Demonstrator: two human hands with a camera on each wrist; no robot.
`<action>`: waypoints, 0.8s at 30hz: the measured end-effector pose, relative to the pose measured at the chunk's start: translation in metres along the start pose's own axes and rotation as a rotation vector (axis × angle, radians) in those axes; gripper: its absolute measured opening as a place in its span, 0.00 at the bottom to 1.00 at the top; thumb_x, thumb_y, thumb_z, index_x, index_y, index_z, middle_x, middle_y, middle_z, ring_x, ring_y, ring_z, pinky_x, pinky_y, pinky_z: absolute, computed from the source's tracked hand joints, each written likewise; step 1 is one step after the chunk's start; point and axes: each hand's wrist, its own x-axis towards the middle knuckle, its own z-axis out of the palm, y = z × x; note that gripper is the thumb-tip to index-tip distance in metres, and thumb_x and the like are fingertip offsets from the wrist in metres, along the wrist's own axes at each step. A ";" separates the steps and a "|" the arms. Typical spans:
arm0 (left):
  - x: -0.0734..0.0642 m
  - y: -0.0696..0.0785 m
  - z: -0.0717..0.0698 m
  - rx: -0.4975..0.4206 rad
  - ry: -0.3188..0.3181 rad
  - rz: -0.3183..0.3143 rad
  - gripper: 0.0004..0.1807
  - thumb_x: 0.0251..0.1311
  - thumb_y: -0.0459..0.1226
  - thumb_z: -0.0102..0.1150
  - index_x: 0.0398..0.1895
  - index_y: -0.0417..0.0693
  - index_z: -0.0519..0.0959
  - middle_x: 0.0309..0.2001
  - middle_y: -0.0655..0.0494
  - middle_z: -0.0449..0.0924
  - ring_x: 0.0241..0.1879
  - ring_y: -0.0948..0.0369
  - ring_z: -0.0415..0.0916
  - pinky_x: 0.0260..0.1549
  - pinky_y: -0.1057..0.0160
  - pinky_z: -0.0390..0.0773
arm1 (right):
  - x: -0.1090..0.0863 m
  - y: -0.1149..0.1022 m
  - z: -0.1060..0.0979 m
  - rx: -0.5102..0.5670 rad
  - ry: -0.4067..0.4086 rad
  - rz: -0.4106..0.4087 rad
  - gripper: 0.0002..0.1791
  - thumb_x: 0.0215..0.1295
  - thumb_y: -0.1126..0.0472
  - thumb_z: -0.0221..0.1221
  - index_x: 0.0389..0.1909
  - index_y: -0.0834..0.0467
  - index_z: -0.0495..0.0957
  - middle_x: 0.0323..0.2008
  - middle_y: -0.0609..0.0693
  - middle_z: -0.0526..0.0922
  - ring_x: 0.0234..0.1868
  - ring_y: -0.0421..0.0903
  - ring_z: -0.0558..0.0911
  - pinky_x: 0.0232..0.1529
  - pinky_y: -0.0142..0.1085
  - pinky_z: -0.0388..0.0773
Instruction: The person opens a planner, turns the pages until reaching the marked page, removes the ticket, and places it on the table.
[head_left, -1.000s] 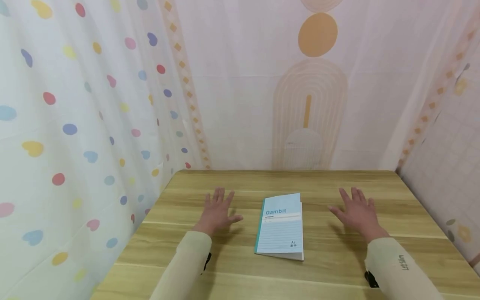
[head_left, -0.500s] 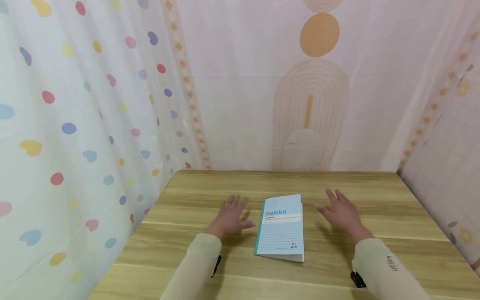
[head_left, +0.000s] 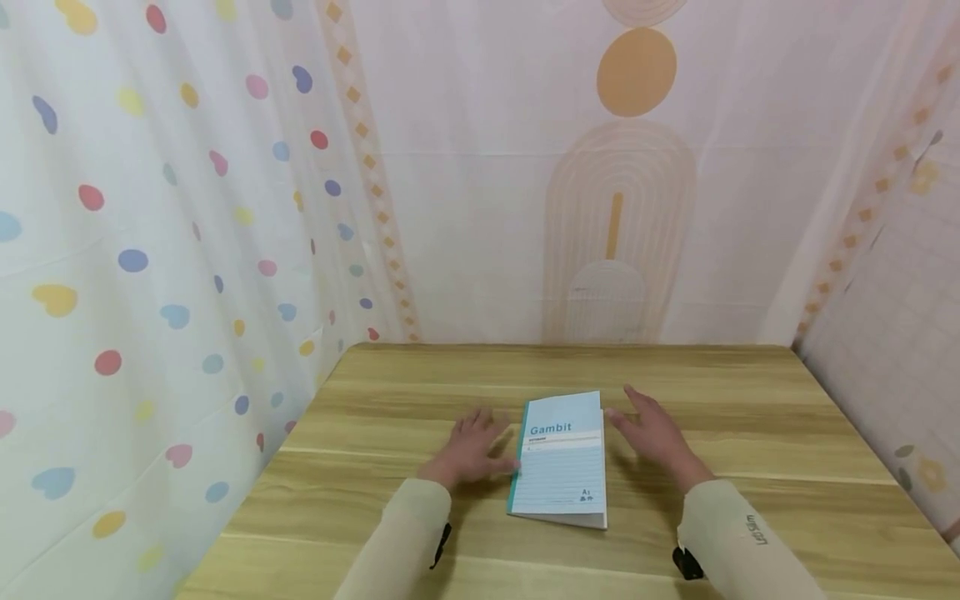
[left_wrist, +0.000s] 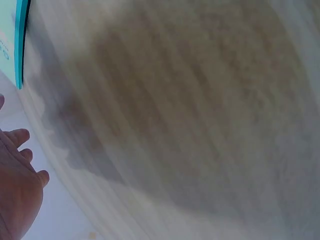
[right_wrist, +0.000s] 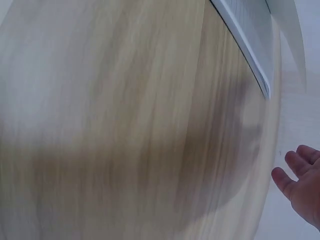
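Note:
A light blue notebook marked "Gambit" lies on the wooden table, its cover slightly raised along the right side. Its teal spine faces left and shows at the corner of the left wrist view. My left hand is spread beside that spine, thumb tip right at the edge. On the other side my right hand hovers with extended fingers, thumb tip close to the notebook's right edge. In the right wrist view the lifted cover stands apart from the white pages. Neither hand holds anything.
The wooden table reaches back to a pale curtain with printed arches. A curtain with coloured dots hangs along the left, and another pale cloth hangs along the right.
Both hands have moved inward toward the notebook, the left one rightward and the right one leftward. The notebook stays in the same place on the table.

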 end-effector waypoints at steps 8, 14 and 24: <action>0.000 0.000 0.009 0.022 -0.034 0.018 0.46 0.60 0.64 0.58 0.77 0.55 0.59 0.77 0.39 0.47 0.76 0.41 0.37 0.71 0.39 0.42 | 0.005 -0.003 0.013 0.132 -0.014 0.074 0.41 0.77 0.43 0.48 0.76 0.67 0.50 0.71 0.73 0.58 0.68 0.69 0.64 0.66 0.62 0.61; -0.004 0.002 0.009 0.017 -0.050 0.020 0.45 0.61 0.63 0.58 0.77 0.55 0.60 0.77 0.37 0.47 0.76 0.41 0.39 0.71 0.40 0.44 | 0.012 -0.004 0.024 0.221 -0.030 0.138 0.40 0.76 0.44 0.50 0.77 0.65 0.50 0.70 0.71 0.61 0.68 0.67 0.65 0.66 0.60 0.62; -0.002 -0.003 0.017 0.028 -0.067 0.001 0.42 0.61 0.65 0.56 0.76 0.62 0.62 0.77 0.40 0.46 0.77 0.44 0.41 0.71 0.42 0.43 | 0.025 -0.005 0.032 0.353 -0.020 0.200 0.35 0.72 0.62 0.58 0.74 0.68 0.56 0.59 0.69 0.74 0.46 0.54 0.79 0.41 0.42 0.79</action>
